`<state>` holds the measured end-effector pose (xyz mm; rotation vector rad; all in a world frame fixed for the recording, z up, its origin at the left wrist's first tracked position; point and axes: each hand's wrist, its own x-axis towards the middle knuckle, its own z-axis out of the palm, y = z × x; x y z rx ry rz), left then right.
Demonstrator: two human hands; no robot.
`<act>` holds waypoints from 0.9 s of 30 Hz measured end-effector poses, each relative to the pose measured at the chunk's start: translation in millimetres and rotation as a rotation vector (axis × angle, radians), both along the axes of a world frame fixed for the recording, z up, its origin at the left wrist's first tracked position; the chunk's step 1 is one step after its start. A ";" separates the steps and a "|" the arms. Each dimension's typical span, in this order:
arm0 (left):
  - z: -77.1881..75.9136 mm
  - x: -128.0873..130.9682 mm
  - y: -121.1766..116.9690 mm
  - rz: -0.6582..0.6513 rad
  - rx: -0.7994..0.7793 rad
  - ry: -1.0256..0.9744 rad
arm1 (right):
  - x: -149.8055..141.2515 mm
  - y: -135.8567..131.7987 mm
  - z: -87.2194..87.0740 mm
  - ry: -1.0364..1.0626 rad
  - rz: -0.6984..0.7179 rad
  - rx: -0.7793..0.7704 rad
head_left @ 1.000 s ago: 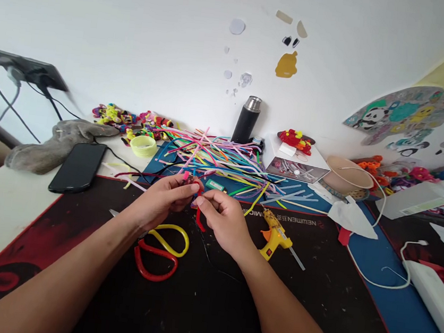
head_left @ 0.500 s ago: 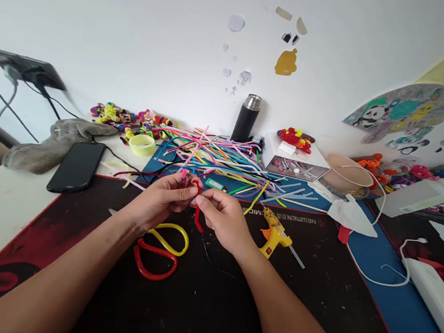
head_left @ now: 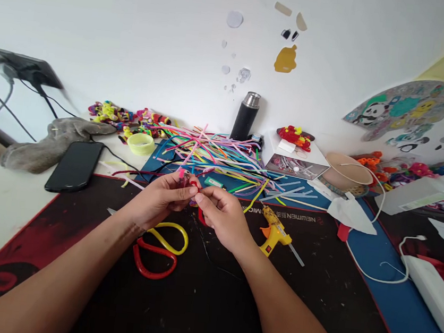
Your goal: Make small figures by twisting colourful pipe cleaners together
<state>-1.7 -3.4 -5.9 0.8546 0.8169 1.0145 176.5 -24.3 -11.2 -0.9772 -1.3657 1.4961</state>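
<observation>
Both hands meet above the dark desk mat (head_left: 173,310). My left hand (head_left: 168,195) is closed on a small pipe-cleaner figure (head_left: 183,177), pink and dark red at its top and mostly hidden by the fingers. My right hand (head_left: 219,209) pinches a red pipe cleaner (head_left: 202,216) at the figure's side; its lower end hangs curled below the fingertips. Scissors (head_left: 153,276) with one yellow and one red handle lie under my left wrist. A yellow glue gun (head_left: 274,231) with a clear glue stick lies right of my right hand.
A heap of colourful pipe cleaners (head_left: 207,151) spreads behind the hands, beside a black thermos (head_left: 246,117). At left lie a phone (head_left: 74,167) and a roll of tape (head_left: 140,144). Right are a white drawer box (head_left: 298,162), a white cable (head_left: 369,279) and a power strip (head_left: 433,297).
The red pipe cleaner's hanging end has been drawn up and bent closer to my right fingers. Both hands stay in nearly the same place; the view has shifted slightly.
</observation>
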 end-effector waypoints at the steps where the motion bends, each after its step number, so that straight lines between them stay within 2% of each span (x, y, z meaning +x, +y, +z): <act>1: -0.1 0.0 -0.1 -0.003 0.003 0.004 | 0.0 0.2 0.2 -0.006 -0.008 0.010; 6: 0.9 -0.8 0.1 0.034 0.033 0.040 | 1.3 0.8 -0.4 -0.025 -0.047 0.025; 13: 3.1 0.8 -1.1 0.140 0.180 0.140 | 2.5 1.9 -3.5 -0.021 -0.051 0.012; 27: -5.5 -0.1 0.5 0.213 0.384 0.240 | 2.2 2.5 -6.2 -0.008 -0.042 -0.001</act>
